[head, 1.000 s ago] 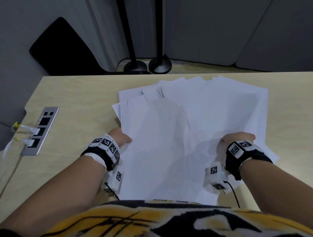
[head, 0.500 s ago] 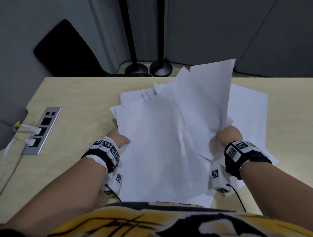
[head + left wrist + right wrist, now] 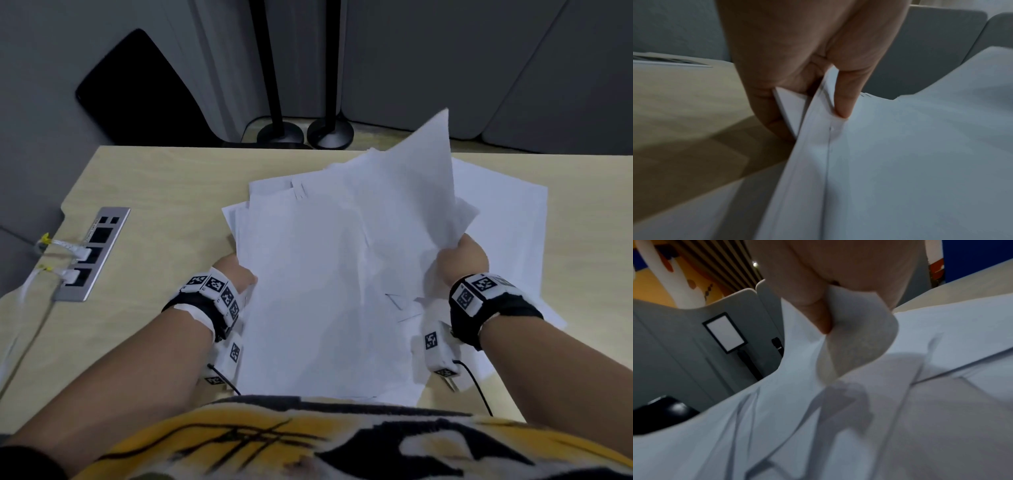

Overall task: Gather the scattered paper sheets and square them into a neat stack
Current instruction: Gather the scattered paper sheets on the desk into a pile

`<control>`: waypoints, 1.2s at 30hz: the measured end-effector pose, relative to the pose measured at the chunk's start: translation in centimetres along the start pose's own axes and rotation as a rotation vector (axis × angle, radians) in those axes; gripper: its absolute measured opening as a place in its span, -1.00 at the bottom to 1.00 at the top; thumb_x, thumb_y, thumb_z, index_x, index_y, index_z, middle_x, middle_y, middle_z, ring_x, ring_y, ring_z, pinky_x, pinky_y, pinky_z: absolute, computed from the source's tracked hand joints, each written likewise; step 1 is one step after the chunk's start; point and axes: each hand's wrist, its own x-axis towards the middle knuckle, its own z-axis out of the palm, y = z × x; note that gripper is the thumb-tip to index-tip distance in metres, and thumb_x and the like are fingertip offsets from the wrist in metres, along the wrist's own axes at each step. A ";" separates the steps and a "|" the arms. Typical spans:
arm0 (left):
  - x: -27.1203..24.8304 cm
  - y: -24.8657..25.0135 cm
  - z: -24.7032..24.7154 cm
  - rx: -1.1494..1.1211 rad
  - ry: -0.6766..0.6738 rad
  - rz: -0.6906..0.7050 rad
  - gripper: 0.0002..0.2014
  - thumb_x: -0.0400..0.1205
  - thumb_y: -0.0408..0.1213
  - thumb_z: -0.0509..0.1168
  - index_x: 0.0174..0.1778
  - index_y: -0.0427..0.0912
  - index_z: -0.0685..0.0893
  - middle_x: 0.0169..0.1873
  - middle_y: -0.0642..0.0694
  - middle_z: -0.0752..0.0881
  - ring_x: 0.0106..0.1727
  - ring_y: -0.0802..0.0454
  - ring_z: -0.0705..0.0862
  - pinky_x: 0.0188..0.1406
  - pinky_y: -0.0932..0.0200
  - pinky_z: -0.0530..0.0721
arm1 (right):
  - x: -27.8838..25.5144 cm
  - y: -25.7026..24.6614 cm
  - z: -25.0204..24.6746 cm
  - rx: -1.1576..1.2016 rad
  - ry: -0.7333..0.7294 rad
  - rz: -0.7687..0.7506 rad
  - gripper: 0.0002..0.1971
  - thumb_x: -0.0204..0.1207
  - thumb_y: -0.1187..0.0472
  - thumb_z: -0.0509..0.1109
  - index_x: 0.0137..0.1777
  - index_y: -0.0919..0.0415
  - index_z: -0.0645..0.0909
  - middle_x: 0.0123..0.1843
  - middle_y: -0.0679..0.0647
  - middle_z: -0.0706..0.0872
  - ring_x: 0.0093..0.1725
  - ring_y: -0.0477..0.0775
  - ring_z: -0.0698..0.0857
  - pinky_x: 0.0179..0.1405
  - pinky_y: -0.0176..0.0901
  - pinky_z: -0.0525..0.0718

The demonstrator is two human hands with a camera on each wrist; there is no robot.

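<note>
Several white paper sheets (image 3: 318,291) lie overlapped on the light wooden table (image 3: 154,192) in front of me. My left hand (image 3: 236,274) grips the left edge of the sheets; in the left wrist view its thumb (image 3: 846,100) presses on top of the paper sheets (image 3: 920,146) with fingers beneath. My right hand (image 3: 462,257) pinches the right edge of some sheets and holds them raised and curled, one corner (image 3: 435,137) sticking up. In the right wrist view the paper (image 3: 859,340) bends round the right hand's thumb (image 3: 818,316). More flat sheets (image 3: 507,219) remain on the table to the right.
A metal socket panel (image 3: 92,253) with white cables plugged in is set into the table at the left. Two black pole bases (image 3: 305,132) stand on the floor beyond the far edge. Grey partition panels (image 3: 445,61) close the back.
My right hand has lifted the right-side sheets off the table and swung them up and inward; their corner now stands higher. My left hand has stayed on the left edge.
</note>
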 end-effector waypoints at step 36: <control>0.6 -1.5 0.4 -0.212 0.030 0.025 -0.79 0.62 -0.17 0.27 0.14 -0.12 0.55 -0.11 -0.04 0.68 0.01 -0.15 0.62 0.00 0.15 0.49 | -2.3 -0.3 2.0 -0.299 -0.073 -0.236 -0.30 0.50 0.44 0.34 0.59 0.18 0.12 0.40 0.26 0.47 0.09 0.32 0.67 -0.12 -0.09 0.51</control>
